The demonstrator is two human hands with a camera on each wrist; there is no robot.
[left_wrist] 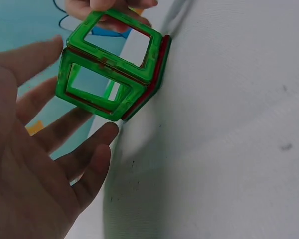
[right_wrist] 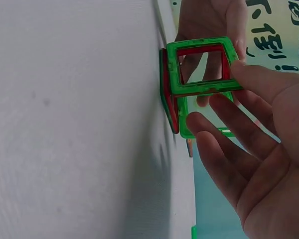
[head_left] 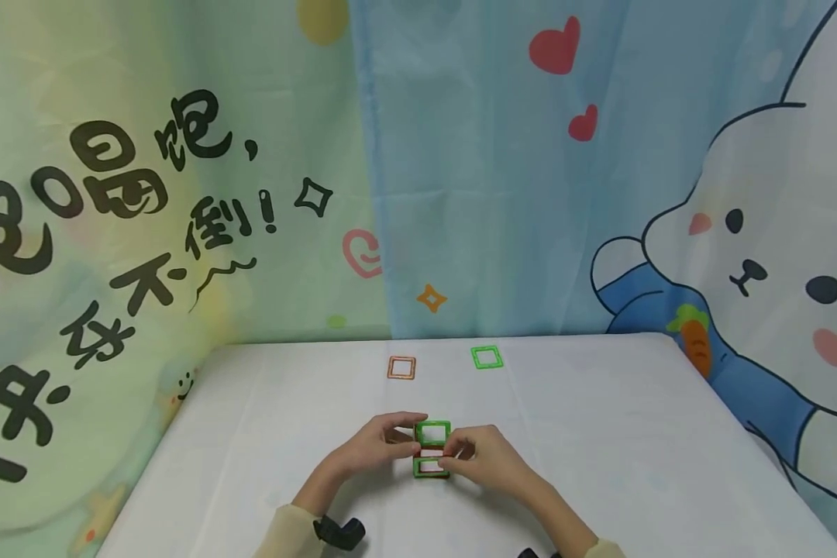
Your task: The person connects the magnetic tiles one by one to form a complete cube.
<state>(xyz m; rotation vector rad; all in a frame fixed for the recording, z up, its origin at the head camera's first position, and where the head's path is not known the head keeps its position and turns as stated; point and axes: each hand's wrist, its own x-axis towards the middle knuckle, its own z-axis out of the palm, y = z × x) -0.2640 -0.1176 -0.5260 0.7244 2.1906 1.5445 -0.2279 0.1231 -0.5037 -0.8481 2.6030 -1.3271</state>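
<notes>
As both hands meet, a tile cube (head_left: pixel 432 449) stands between them on the worktop (head_left: pixel 600 434).
Left hand (head_left: pixel 377 448) fingers spread beside it; right hand (head_left: pixel 484 457) pinches its upper edge.

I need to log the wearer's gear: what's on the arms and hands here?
Both hands are bare, no gloves or rings visible. The left hand and right hand come out of pale beige long sleeves. A black wrist mount sits at each cuff.

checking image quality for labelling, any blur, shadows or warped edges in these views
Head view: even soft light, no glare; backdrop and table edge bow slightly, the hands faintly soft. Left wrist view: the left hand up close is blurred, the green tile frame sharper, a soft shadow beneath it. Right wrist view: the right hand soft, tiles sharp, the cloth evenly lit.
</notes>
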